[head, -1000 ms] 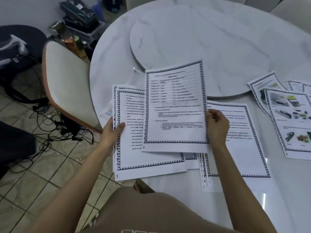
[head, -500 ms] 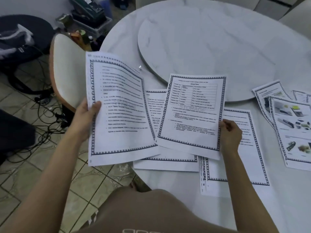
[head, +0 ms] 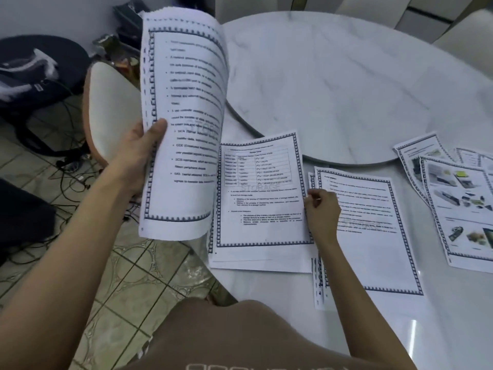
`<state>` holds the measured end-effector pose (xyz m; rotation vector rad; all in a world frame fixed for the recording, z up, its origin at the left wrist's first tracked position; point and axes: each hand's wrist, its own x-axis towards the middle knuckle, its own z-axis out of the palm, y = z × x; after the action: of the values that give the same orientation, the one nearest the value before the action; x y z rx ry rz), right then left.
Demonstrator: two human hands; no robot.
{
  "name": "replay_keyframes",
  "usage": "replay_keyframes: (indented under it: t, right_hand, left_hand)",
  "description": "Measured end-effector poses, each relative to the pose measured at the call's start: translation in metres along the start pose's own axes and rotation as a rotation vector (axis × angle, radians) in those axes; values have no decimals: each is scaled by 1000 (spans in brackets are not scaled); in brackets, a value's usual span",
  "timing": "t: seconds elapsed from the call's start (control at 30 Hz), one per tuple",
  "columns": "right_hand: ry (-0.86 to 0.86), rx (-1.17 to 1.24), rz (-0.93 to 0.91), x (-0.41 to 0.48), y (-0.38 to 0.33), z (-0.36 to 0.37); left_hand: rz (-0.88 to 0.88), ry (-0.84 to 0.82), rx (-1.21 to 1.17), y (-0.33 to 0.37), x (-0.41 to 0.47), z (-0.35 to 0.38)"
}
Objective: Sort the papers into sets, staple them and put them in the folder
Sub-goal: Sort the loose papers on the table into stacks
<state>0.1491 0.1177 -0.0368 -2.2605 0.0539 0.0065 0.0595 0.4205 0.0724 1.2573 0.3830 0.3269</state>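
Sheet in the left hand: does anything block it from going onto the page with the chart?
Nothing visible does. The raised sheet in the left hand curls just left of the chart page; only the right hand pinches that page's right edge.

Behind the raised sheet the fingers of the left hand are hidden; only the thumb is seen. That sheet's print is smeared toward its right edge. The picture sheets at the right are cut off by the frame. Whether the right hand pinches the table sheet cannot be told.
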Motion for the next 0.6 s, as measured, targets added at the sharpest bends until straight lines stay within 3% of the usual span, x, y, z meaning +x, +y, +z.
replay_keyframes:
  t: [0.13, 0.27, 0.37, 0.6]
  right_hand:
    - [-93, 45, -43, 2, -18, 2]
    - [-343, 373, 59, -3, -55, 9]
    - [-450, 463, 95, -4, -69, 19]
    - [-461, 485, 155, -3, -63, 25]
  left_hand:
    - [-37, 17, -110, -11, -3, 17]
    - [-91, 55, -148, -31, -7, 23]
    - [-146, 66, -164, -47, -14, 20]
    - [-211, 134, -92, -71, -29, 0]
